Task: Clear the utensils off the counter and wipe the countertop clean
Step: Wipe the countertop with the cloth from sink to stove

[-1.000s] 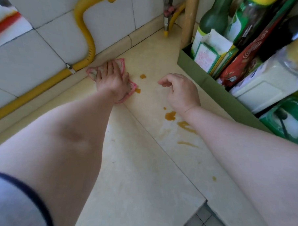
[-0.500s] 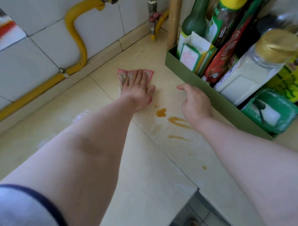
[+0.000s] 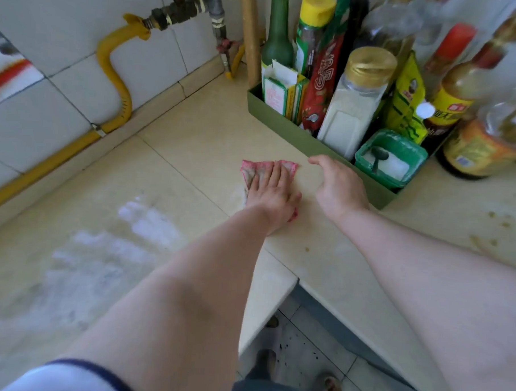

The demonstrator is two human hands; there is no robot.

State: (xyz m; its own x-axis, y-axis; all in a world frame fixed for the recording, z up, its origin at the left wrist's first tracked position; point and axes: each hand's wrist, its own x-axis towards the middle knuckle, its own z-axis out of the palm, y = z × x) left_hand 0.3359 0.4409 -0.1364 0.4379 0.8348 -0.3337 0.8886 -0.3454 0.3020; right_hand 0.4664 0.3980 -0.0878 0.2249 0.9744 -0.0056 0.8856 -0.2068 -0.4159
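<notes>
Two hands are showing — the left hand (image 3: 273,193) and the right hand (image 3: 338,185). One pink cloth (image 3: 262,169) is lying on one countertop (image 3: 194,139). One green organizer (image 3: 300,136) is standing there — one yellow hose (image 3: 115,79) running along the wall.

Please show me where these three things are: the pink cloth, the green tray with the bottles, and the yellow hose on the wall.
pink cloth (image 3: 259,168): head view, far edge beyond the fingers.
green tray (image 3: 286,127): head view, its near side wall.
yellow hose (image 3: 115,79): head view, middle of the bend.
</notes>
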